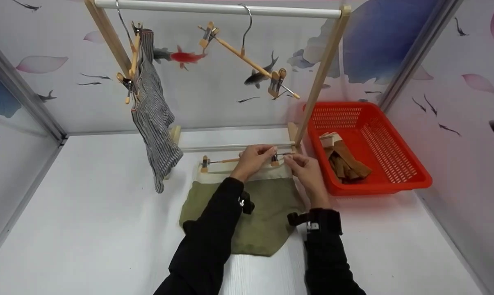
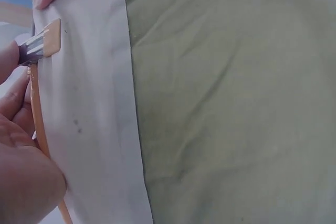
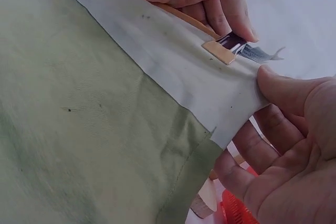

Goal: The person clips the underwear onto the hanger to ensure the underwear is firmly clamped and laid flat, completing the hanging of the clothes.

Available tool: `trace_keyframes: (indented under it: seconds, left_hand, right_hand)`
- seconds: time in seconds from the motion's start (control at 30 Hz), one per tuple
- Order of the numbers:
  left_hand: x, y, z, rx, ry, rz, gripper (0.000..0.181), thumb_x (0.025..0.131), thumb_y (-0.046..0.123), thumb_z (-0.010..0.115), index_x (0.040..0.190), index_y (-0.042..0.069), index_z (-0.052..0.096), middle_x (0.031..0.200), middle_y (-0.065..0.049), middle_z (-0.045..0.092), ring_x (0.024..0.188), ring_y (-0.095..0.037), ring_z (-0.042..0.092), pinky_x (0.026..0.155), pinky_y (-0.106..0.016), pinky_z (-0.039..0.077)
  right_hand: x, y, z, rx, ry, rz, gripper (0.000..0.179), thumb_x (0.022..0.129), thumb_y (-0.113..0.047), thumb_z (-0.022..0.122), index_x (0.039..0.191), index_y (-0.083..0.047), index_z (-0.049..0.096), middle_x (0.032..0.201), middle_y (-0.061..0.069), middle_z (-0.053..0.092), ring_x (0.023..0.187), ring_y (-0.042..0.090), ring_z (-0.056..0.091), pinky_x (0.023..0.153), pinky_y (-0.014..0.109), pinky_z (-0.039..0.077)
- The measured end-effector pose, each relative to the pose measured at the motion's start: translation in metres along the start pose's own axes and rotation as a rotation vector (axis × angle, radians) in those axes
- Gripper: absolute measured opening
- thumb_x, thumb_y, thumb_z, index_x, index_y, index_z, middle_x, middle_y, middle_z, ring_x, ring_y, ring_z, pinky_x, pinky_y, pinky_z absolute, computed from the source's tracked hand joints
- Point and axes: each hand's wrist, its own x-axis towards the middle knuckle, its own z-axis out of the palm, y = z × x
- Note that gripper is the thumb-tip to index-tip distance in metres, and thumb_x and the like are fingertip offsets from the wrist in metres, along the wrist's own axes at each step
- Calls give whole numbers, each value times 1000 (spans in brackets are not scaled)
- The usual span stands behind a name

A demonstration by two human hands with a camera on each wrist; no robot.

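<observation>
An olive-green garment [image 1: 267,205] with a cream waistband [image 3: 173,51] lies on the white table; its exact kind is unclear. Along the waistband runs a wooden clip hanger [image 1: 226,161], and both its clips sit over the cream cloth. My left hand [image 1: 253,162] pinches the right-hand clip [image 3: 224,49], thumb on the metal part and fingers behind the bar. With thumb and fingers, my right hand [image 1: 310,174] grips the waistband's right corner, just beside that clip. The left clip [image 1: 205,164] has no hand on it.
Over the table stands a rack with a white rail [image 1: 218,7]. A striped garment [image 1: 152,106] hangs at its left, and a bare clip hanger [image 1: 242,55] hangs to the right. The red basket [image 1: 413,174] at right holds a brown garment [image 1: 347,162].
</observation>
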Motion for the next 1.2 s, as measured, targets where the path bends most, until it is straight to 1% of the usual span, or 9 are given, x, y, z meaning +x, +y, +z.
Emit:
trace_keyframes:
  seconds: [0.2,0.33,0.5,0.67,0.8,0.9,1.03,1.1,1.2]
  left_hand:
    - [0,-2,0,2,-32,37,38,104,41,57,130,16,70,124,4,70,121,-16,59,115,-52,12]
    - [1,-4,1,35,-37,66,37,105,39,56,132,17,69,124,4,70,118,-14,59,115,-55,10]
    - [0,-6,3,93,-29,80,38,106,39,55,134,16,67,125,4,70,117,-13,60,116,-61,5]
    - [-1,-7,7,189,-32,68,40,107,37,53,138,15,64,130,2,68,119,-16,61,112,-54,17]
    - [-3,-8,9,254,-38,46,38,107,33,53,138,14,64,135,0,65,123,-19,59,108,-51,22]
    - [-4,-9,9,311,-28,43,36,107,27,54,138,11,64,133,-2,66,124,-21,59,107,-51,24]
    - [-4,-10,8,365,-23,55,35,106,18,55,138,6,62,131,-5,68,123,-24,60,105,-51,27]
    - [-4,-10,7,387,-21,67,35,106,16,54,138,5,62,131,-6,67,124,-24,59,105,-50,27]
    - [-5,-10,5,459,-12,99,34,105,12,55,138,6,62,133,-6,66,127,-24,58,108,-49,27]
  right_hand:
    - [-1,-1,-3,-14,-15,36,31,97,-22,72,110,6,72,97,8,70,85,19,61,77,31,54]
    - [-1,-1,-4,-22,-24,59,35,98,-23,71,115,7,71,102,11,71,86,19,61,79,30,53]
    - [0,-1,-5,3,-12,87,36,100,-18,68,126,7,66,115,16,71,92,19,66,82,30,56]
    - [0,0,-9,-8,-18,137,42,103,-15,63,139,4,57,125,22,66,104,28,66,90,34,55]
    - [-2,-1,-12,-22,-61,178,45,105,-14,58,145,3,51,139,22,57,121,32,58,101,38,50]
    - [-2,0,-12,-25,-101,172,47,105,-14,57,147,5,47,144,25,51,129,35,53,105,42,46]
    - [-2,-1,-11,-32,-109,173,49,106,-14,55,149,6,44,147,29,47,131,38,51,108,45,43]
    - [-2,-4,-11,-73,-110,180,49,106,-15,55,149,5,44,149,28,46,132,37,50,109,46,42]
    - [-2,-10,-11,-162,-138,184,50,106,-18,55,149,4,45,151,25,45,136,37,48,111,48,40]
